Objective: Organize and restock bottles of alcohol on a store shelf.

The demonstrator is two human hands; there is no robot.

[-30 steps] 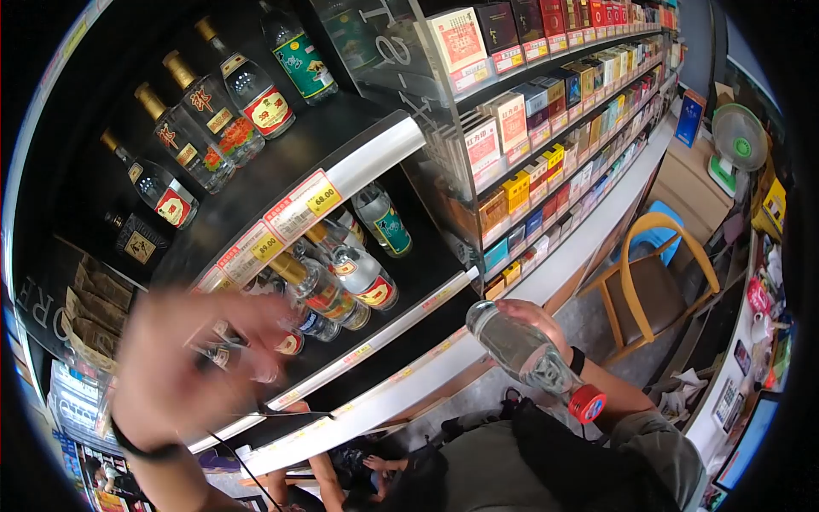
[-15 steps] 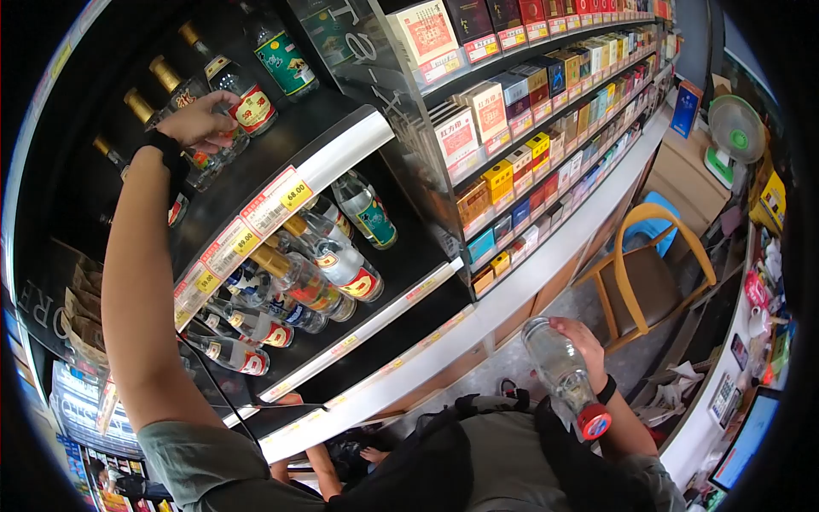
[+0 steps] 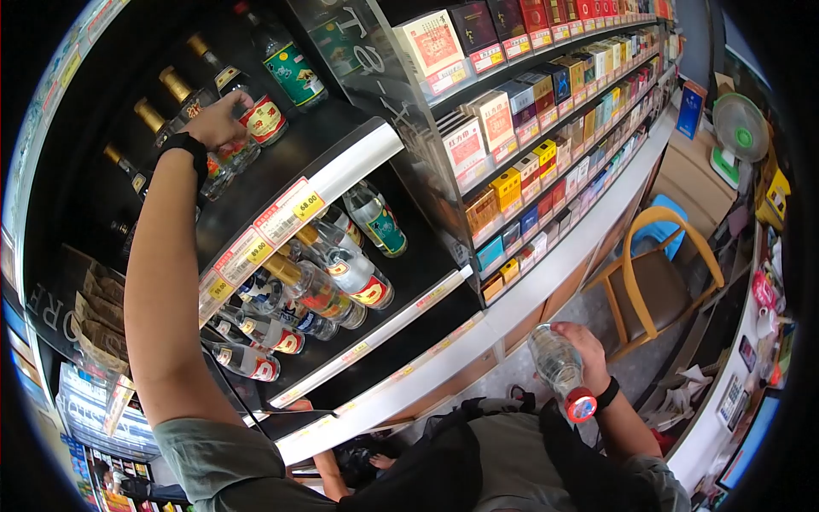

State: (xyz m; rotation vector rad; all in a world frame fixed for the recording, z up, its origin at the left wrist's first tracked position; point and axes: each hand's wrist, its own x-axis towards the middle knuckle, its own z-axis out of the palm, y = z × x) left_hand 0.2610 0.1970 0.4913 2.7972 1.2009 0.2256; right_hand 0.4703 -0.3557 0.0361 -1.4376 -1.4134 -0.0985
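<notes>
My left hand (image 3: 217,124) reaches onto the upper shelf, its fingers curled round a clear liquor bottle with a gold cap (image 3: 235,162); its lower body shows under my palm. Right beside the fingertips stands a bottle with a red-and-white label (image 3: 265,122). Farther right is a bottle with a green label (image 3: 294,75). Low on the right, my right hand (image 3: 584,352) is closed round a clear glass bottle with a red cap (image 3: 554,363). That bottle tilts, its cap toward my body.
A white shelf edge with price tags (image 3: 281,220) runs under the upper bottles. Several more bottles (image 3: 328,290) stand on the lower shelf. Racks of small boxes (image 3: 512,183) are to the right. Beyond are a wooden chair (image 3: 653,273) and a cluttered counter (image 3: 721,384). Another person's arm (image 3: 328,474) shows below.
The view has shifted slightly, so the shelves sit a little farther right and lower. My left hand stays at the same bottle, and the red-capped bottle remains in my right hand.
</notes>
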